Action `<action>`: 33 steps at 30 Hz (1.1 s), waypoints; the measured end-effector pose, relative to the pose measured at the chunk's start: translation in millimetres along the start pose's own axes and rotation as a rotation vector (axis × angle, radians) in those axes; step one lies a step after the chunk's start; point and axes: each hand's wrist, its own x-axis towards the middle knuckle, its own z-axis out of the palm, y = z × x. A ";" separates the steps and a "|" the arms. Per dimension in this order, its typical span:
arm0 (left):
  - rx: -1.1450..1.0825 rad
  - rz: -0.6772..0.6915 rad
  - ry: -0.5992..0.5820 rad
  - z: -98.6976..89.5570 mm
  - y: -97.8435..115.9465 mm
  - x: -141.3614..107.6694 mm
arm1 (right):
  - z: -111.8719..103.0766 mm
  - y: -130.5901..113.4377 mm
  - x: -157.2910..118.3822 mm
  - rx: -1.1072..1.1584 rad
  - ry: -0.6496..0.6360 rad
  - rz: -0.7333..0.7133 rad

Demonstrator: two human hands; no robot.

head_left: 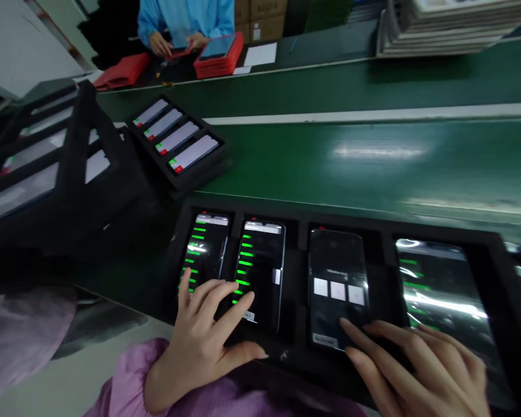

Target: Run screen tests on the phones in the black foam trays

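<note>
Loosely bent and closed around nothing, the bare right hand [429,365] reaches over the near edge of a long black foam tray [380,226], its index fingertip at the lower right of a dark-screened phone [337,255] showing three white squares. That phone lies face up in the tray's third slot from the left. Farther left, the bare left hand [206,339] is spread and gripping nothing, fingertips over two black-screened phones with green bars, the leftmost phone [211,237] and the second phone [260,260]; whether they press the glass, I cannot tell. Partly under the right hand, a glossy phone with green lines [443,278] fills the rightmost slot.

Beyond the tray runs a shiny green work surface [286,156]. Left of it, a smaller black tray [215,155] bears four white-screened phones, beside bulky black foam trays [108,191]. Across, a person in blue clothing [186,20] sits near a red stack [219,66].
</note>
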 end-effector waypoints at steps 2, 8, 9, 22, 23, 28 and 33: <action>-0.006 0.012 -0.015 3.0 -0.2 -2.4 | -3.3 -1.3 3.6 -0.009 -0.023 0.003; 0.092 0.119 -0.085 6.4 -13.3 -8.8 | -6.1 -3.0 -0.1 0.029 -0.055 0.110; 0.115 0.136 -0.099 6.8 -14.9 -9.7 | -6.3 -3.5 -0.2 0.038 -0.061 0.122; 0.132 0.243 -0.100 11.4 -29.0 -13.2 | -26.0 65.5 28.2 -0.288 -0.086 0.230; 0.131 0.243 -0.098 11.8 -30.0 -13.9 | -27.4 80.5 29.7 -0.324 -0.092 0.247; 0.129 0.218 -0.098 13.4 -29.7 -16.4 | -46.2 110.2 32.7 -0.338 -0.191 0.138; 0.119 0.236 -0.103 12.6 -28.9 -14.7 | -49.5 81.8 61.9 -0.260 -0.191 0.031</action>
